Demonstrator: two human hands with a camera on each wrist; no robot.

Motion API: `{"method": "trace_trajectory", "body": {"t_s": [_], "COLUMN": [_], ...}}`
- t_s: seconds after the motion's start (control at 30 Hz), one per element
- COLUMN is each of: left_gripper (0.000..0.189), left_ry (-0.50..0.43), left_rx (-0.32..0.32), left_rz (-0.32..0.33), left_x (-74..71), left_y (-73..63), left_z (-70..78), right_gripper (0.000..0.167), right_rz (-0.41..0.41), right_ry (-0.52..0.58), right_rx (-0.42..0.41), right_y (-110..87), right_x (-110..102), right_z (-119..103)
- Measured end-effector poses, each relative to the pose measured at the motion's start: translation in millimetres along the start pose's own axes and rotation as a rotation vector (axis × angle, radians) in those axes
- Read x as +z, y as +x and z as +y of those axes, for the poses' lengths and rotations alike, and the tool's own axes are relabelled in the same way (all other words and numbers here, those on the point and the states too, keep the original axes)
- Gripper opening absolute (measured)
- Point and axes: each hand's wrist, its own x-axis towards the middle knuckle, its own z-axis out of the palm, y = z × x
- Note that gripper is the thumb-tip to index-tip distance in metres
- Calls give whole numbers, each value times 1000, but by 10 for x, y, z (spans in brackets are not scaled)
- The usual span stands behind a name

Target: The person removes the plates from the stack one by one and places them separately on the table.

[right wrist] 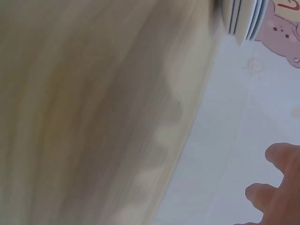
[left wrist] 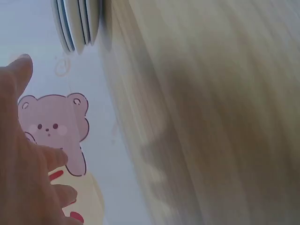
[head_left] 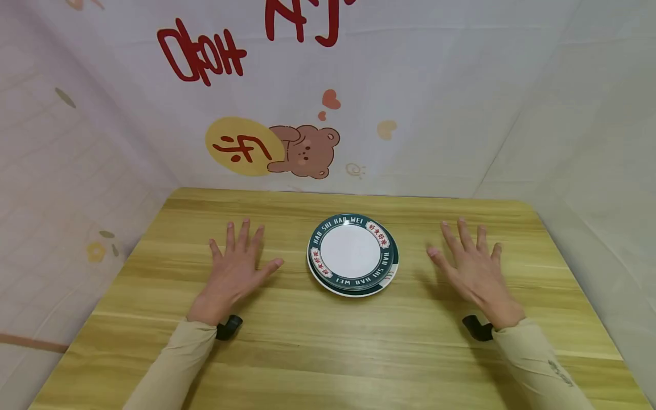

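A stack of several round plates [head_left: 351, 252] sits near the middle of the wooden table, white in the centre with a dark green lettered rim. The lowest plate sticks out a little at the lower right. My left hand [head_left: 237, 272] is spread to the left of the stack, thumb pointing toward it, holding nothing. On the other side my right hand [head_left: 472, 271] is spread too, fingers apart and apart from the plates. Stacked plate edges [left wrist: 79, 23] show at the top of the left wrist view, and the plates [right wrist: 243, 18] appear likewise in the right wrist view.
The wooden table [head_left: 328, 353] reaches back to a white cloth backdrop [head_left: 435, 114] printed with a bear [head_left: 307, 152] and red writing. Pale cloth also hangs at both sides. A black wrist piece [head_left: 228, 327] shows at the left cuff, another [head_left: 478, 328] at the right.
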Motion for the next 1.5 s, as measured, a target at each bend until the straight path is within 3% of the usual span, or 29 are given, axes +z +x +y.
{"method": "trace_trajectory", "body": {"t_s": [0.23,0.43,0.67,0.97,1.3,1.5], "left_gripper": [95,91,81,78,80,81], "left_ry": [-31,-115,-324,-507,-593,-610], "left_rx": [19,44,36,19,-6,-66], "left_rz": [58,71,28,-30,-88,-133], "left_x": [16,63,89,110,183,207], "left_y": [33,61,86,158,198,216], "left_z": [155,294,439,604,728,781], "right_gripper": [75,74,74,73,73,75], "right_rz": [11,23,-3,-38,-78,-103], "right_ry": [73,217,337,422,513,573], "right_rx": [-33,-32,-8,22,44,66], "right_y": [43,51,79,111,170,192], "right_x": [8,43,43,41,140,181], "right_z": [-180,-292,-393,-468,-534,-583]}}
